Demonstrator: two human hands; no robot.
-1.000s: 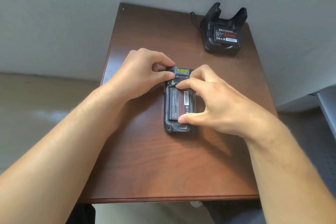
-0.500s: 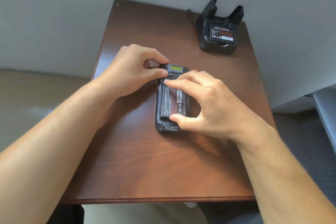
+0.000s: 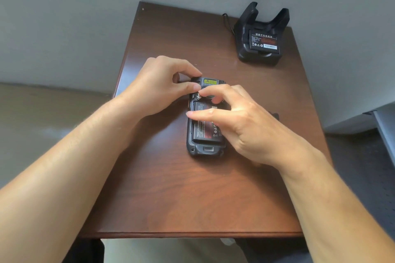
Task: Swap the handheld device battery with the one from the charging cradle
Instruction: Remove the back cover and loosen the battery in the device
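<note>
The dark handheld device (image 3: 203, 149) lies face down in the middle of the brown table (image 3: 171, 198), back cover off. Its black-and-red battery (image 3: 204, 131) sits in the open bay, its far part hidden by my fingers. My left hand (image 3: 158, 89) pinches the device's top left corner between thumb and forefinger. My right hand (image 3: 239, 126) hovers over the battery with fingers spread, its fingertips at the battery's top edge and left side. At the table's far right stands the black charging cradle (image 3: 259, 57) with a second battery (image 3: 264, 41) in its slot.
A black cable (image 3: 226, 21) runs from the cradle's left side off the back of the table. A grey wall rises right behind the table. A small dark object (image 3: 274, 115) shows just past my right hand. A grey furniture edge (image 3: 384, 126) stands at the right.
My right thumb has left the battery's near end, and the fingers have shifted toward its far end and left side. My left hand keeps its pinch on the device's top corner.
</note>
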